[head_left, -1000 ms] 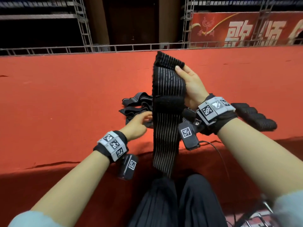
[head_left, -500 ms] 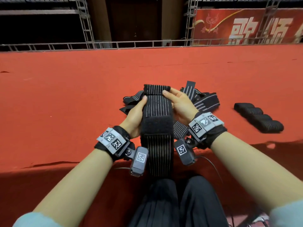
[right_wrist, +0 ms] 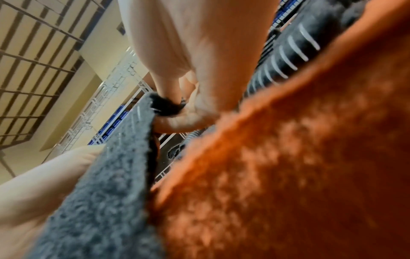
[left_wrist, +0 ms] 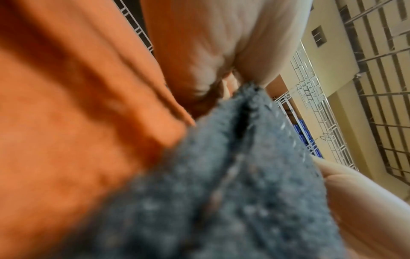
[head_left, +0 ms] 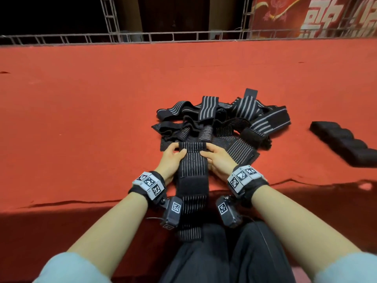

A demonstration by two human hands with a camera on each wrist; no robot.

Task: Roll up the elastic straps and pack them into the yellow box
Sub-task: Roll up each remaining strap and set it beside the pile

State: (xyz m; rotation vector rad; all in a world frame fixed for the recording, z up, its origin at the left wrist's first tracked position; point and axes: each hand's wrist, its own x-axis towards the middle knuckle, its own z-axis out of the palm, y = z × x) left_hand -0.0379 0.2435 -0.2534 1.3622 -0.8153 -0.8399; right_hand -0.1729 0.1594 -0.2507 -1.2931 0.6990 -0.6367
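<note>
A black elastic strap (head_left: 192, 176) with thin white stripes lies flat on the red cloth, its tail hanging over the near edge toward my lap. My left hand (head_left: 173, 158) pinches the strap's far end from the left, and my right hand (head_left: 216, 158) pinches it from the right; that end (head_left: 192, 147) is folded over. In the wrist views the fuzzy strap (left_wrist: 244, 166) (right_wrist: 115, 175) runs between the fingers. A loose pile of more striped straps (head_left: 228, 119) lies just beyond my hands. No yellow box is in view.
Several rolled black straps (head_left: 344, 144) lie in a row at the right on the red cloth (head_left: 81, 119). The table's near edge (head_left: 81, 203) runs under my wrists. A metal truss (head_left: 163, 35) borders the far side.
The strap, held upright by my right hand a second ago, has come down flat on the cloth. My left hand has joined at its far end, which is now folded over.
</note>
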